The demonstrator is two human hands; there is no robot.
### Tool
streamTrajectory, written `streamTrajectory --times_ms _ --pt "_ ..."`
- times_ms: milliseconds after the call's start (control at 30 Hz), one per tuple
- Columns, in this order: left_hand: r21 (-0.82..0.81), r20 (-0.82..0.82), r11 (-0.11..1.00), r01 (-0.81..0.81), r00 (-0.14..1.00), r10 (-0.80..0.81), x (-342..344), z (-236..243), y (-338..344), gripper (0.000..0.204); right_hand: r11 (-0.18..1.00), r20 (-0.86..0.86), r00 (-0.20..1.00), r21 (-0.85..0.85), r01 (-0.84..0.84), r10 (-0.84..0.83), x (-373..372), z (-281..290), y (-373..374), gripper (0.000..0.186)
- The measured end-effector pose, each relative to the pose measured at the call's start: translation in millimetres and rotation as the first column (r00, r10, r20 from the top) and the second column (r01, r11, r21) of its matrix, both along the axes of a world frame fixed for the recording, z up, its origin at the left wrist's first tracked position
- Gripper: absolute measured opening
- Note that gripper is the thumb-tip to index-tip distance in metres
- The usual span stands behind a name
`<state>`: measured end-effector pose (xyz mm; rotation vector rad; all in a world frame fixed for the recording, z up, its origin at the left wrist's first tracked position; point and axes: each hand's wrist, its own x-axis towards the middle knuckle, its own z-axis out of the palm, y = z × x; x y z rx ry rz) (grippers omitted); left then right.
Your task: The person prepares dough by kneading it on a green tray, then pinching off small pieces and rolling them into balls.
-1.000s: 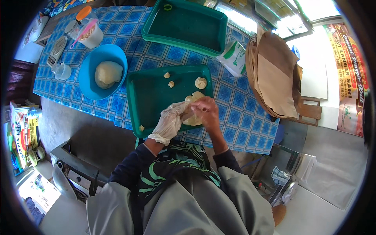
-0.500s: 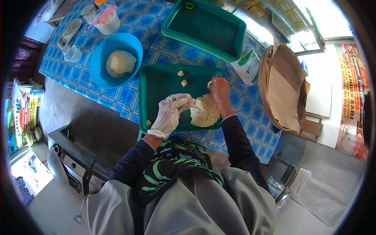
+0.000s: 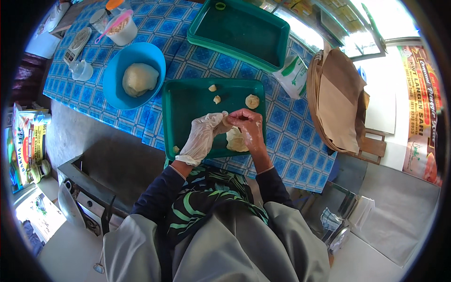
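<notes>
Over a green tray (image 3: pixel 171 129), my left hand (image 3: pixel 201 136), in a clear glove, pinches a small piece of dough (image 3: pixel 226 121). The bare fingers of my right hand (image 3: pixel 250 129), dusted with white, close on the same piece from the right. Under the right hand lies a flattened sheet of pale dough (image 3: pixel 236 141), partly covered by the wrist. A rounded dough lump (image 3: pixel 252 101) sits at the tray's far right. Two little dough bits, one (image 3: pixel 213 88) behind the other (image 3: pixel 216 99), lie near the far middle, and another bit (image 3: pixel 176 149) is by the near left corner.
A blue bowl (image 3: pixel 109 84) with a big dough ball (image 3: pixel 140 79) stands left of the tray. Behind are stacked green trays (image 3: pixel 239 35), a plastic packet (image 3: pixel 292 77), a tub with a pink spoon (image 3: pixel 123 33) and a scale (image 3: pixel 77 44). A paper-lined woven tray (image 3: pixel 339 101) is at right.
My right hand has moved left and nearer, from the tray's right side to meet my left hand. The rounded dough lump now shows where that hand was. The view has shifted slightly.
</notes>
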<state>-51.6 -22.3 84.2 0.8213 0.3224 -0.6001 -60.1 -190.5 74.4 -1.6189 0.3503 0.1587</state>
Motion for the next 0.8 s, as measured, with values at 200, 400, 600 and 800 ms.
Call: streamTrajectory --times_ms 200,400,600,800 --pt "0.055 0.061 0.997 0.052 0.997 -0.055 -4 -19 -4 0.021 0.998 0.035 0.998 -0.026 -0.051 0.052 -11 12 -9 0.005" --pt "0.2 0.045 0.98 0.02 0.999 -0.03 -1 -16 2 0.022 0.726 0.047 0.969 -0.671 -0.15 0.243 -38 7 -54 0.014" --pt "0.169 0.064 0.986 -0.012 0.998 0.001 -2 -14 3 0.022 0.385 0.031 0.947 -0.918 -0.1 0.321 -65 -16 -40 0.016" --pt "0.077 0.057 0.997 0.016 0.998 -0.021 0 -6 7 0.023 0.915 -0.098 0.976 -0.342 -0.215 0.193 -40 59 -40 0.015"
